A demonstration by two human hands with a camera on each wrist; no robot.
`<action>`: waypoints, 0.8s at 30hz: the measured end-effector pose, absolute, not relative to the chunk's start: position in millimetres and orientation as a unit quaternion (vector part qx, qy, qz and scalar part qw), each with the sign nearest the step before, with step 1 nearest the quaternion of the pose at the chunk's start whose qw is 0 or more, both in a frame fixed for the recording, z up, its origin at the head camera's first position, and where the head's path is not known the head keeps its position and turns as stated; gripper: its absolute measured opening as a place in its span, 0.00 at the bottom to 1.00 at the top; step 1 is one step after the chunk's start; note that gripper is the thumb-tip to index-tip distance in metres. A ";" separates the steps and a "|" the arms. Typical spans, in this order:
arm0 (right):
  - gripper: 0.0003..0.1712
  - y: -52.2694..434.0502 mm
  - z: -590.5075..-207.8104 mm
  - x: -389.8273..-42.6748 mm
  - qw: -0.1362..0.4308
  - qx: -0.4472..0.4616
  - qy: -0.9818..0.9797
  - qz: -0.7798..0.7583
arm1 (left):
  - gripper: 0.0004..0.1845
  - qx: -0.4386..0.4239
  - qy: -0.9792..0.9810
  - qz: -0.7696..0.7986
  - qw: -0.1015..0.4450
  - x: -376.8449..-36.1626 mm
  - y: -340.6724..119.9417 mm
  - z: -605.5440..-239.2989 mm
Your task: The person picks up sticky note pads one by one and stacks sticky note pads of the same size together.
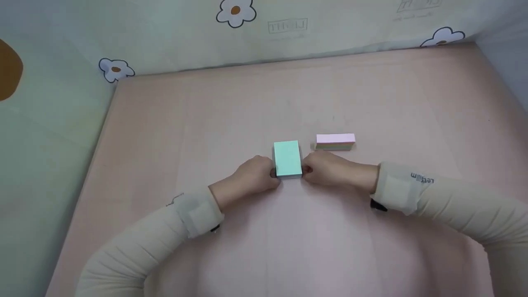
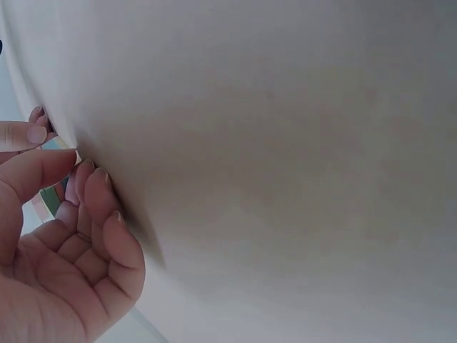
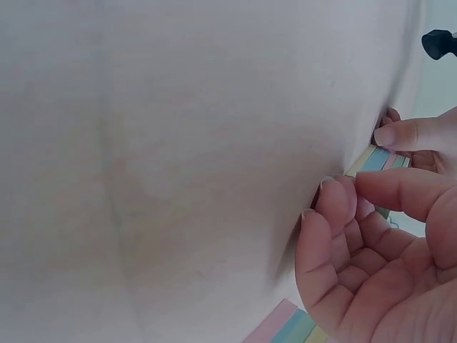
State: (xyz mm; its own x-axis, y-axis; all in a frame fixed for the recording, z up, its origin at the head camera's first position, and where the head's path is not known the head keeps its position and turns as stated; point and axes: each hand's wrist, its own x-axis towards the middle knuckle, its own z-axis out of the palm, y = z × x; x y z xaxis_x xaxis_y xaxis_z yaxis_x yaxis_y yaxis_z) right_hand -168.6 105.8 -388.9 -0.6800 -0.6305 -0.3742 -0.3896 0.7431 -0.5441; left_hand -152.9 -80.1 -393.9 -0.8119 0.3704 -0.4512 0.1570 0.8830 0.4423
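Observation:
A block of sticky notes point(image 1: 288, 159) with a mint green top sheet lies near the middle of the table in the head view. Its side shows yellow, blue and pink layers in the right wrist view. My left hand point(image 1: 258, 173) holds its left edge near the front corner, thumb and curled fingers close together. From the right edge, my right hand point(image 1: 328, 168) grips it the same way. Just beyond the right hand stands a second block point(image 1: 335, 142), narrow and pink on top with coloured layers below. The fingers partly cover the green-topped block in both wrist views.
The pinkish table surface point(image 1: 231, 115) extends all around the hands. A pale curtain with flower prints point(image 1: 185, 41) hangs along its back and left edges. Cuffed sleeves cover both forearms.

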 end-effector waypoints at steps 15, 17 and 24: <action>0.05 108.1 -390.0 -168.3 0.286 -0.283 0.887 -0.225 | 0.04 0.141 0.926 0.208 0.281 -153.7 -79.5 -396.9; 0.05 108.1 -390.3 -168.4 0.285 -0.282 0.888 -0.225 | 0.05 0.144 0.926 0.207 0.280 -153.8 -79.1 -396.7; 0.06 107.9 -390.4 -168.5 0.286 -0.281 0.888 -0.225 | 0.05 0.140 0.926 0.212 0.280 -153.7 -80.2 -394.7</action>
State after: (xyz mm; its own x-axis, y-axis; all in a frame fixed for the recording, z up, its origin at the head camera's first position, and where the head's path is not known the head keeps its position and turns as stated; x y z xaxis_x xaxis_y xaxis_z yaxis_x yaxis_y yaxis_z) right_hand -168.5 107.9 -390.4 -0.6780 -0.6286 -0.3811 -0.3708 0.7401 -0.5611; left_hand -153.7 -80.2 -394.7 -0.8039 0.3783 -0.4589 0.1412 0.8709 0.4707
